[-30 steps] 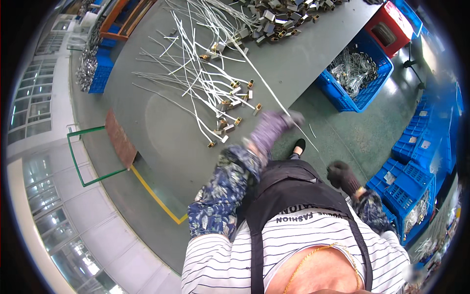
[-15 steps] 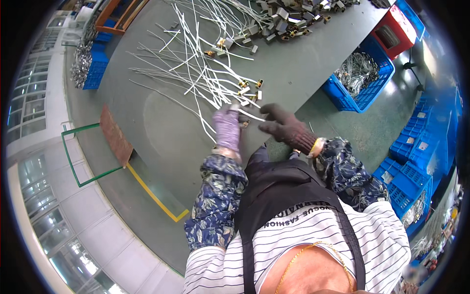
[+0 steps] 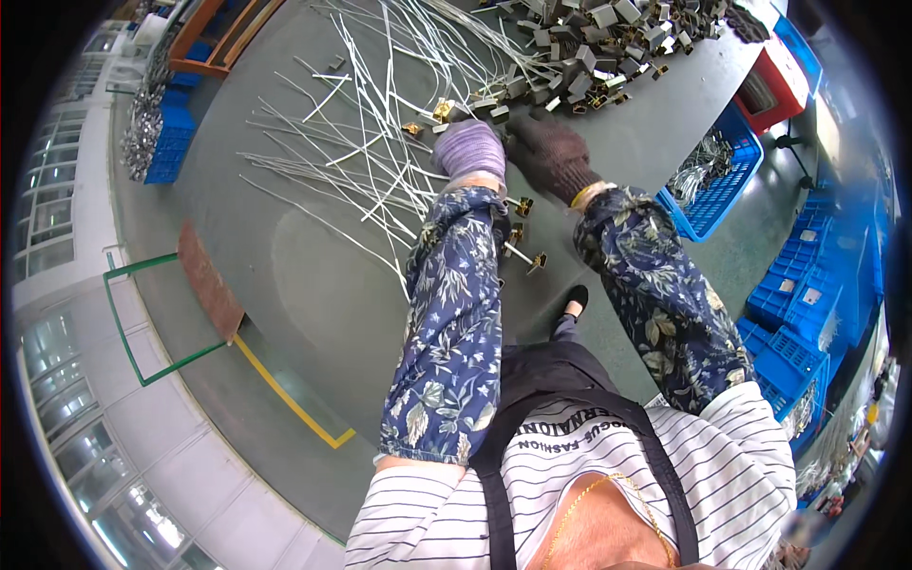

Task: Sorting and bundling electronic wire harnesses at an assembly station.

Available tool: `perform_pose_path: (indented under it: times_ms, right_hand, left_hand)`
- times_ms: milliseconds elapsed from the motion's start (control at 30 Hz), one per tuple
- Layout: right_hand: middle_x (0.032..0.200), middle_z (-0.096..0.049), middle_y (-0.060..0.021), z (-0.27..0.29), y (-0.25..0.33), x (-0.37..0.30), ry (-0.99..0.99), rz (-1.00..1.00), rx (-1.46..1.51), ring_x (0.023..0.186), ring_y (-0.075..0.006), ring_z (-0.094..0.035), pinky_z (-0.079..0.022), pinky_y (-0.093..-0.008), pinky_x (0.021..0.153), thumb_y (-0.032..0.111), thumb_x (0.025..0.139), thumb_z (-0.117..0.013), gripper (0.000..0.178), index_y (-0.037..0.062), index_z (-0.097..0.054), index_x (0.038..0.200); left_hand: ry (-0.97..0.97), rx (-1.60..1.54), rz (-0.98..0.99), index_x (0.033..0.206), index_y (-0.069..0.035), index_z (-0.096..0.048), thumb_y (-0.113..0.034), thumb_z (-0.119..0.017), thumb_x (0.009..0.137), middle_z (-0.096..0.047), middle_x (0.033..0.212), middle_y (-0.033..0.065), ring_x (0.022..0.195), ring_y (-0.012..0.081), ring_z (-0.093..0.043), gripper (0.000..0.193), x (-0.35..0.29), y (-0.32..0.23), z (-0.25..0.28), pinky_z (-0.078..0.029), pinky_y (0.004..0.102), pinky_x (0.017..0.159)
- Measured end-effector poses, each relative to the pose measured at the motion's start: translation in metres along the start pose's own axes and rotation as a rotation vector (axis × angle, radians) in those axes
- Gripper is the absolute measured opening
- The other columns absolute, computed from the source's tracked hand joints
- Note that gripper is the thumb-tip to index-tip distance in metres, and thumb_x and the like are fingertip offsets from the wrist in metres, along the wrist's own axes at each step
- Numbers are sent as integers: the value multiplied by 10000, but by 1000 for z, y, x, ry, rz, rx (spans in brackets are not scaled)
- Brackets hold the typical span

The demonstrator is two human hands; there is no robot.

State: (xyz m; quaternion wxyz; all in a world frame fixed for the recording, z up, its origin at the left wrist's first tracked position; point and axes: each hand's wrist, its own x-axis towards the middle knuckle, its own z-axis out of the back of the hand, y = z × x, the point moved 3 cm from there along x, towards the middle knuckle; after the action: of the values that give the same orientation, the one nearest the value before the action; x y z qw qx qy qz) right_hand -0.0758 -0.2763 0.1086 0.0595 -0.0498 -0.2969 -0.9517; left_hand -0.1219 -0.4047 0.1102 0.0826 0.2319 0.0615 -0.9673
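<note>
My left hand [image 3: 470, 152], in a purple knitted glove, reaches over the table to the near edge of a heap of small grey metal blocks [image 3: 579, 66]. It looks closed, but whatever is in its fingers is hidden behind the hand. Beside it, almost touching, my right hand [image 3: 551, 157] in a dark brown glove points toward the same blocks; its fingertips are dark and partly hidden. Thin white wires [image 3: 370, 142] fan out left of the hands. Several wire ends carry a gold-coloured metal piece [image 3: 539, 261], lying below my left hand near the table edge.
The grey table [image 3: 313, 256] ends close to my body. A blue crate [image 3: 708, 199] of wired parts stands to the right, beside a red box [image 3: 765, 90]. More blue crates [image 3: 793, 366] are stacked at far right. A green metal frame [image 3: 142, 380] stands at left.
Both hands have moved away from the table's near edge, forward to the heap of blocks. The wires and gold-coloured pieces near the edge now lie uncovered behind them.
</note>
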Motion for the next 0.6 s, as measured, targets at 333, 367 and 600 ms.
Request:
perform_pose_path:
  times_ms: [333,367,600]
  right_hand:
    - [1175,-548,-184,9,-17,-51,-27,-273,373,1067,-360,-571,-465,-404,897,334,750,-716,544,90,-547,1206]
    - [1238,-512,-195,5,-12,-44,-26,-217,348,1123,-361,-548,-459,-398,935,342,750,-716,592,114,-514,1258]
    - [1004,-600,-135,1,-10,-14,107,331,23,834,-265,-601,-500,-348,678,289,847,-638,290,61,-609,1024]
  left_hand:
    - [-29,-758,68,1015,14,-615,-202,-576,874,-688,846,165,669,282,-681,260,-25,69,-9,-549,366,605]
    - [20,-999,48,1042,9,-592,-183,-555,905,-681,828,151,620,242,-664,239,-31,74,-9,-524,324,529]
    - [120,-1804,-109,1181,19,-510,-169,-612,917,-561,815,63,682,129,-560,339,-107,88,-23,-445,186,454]
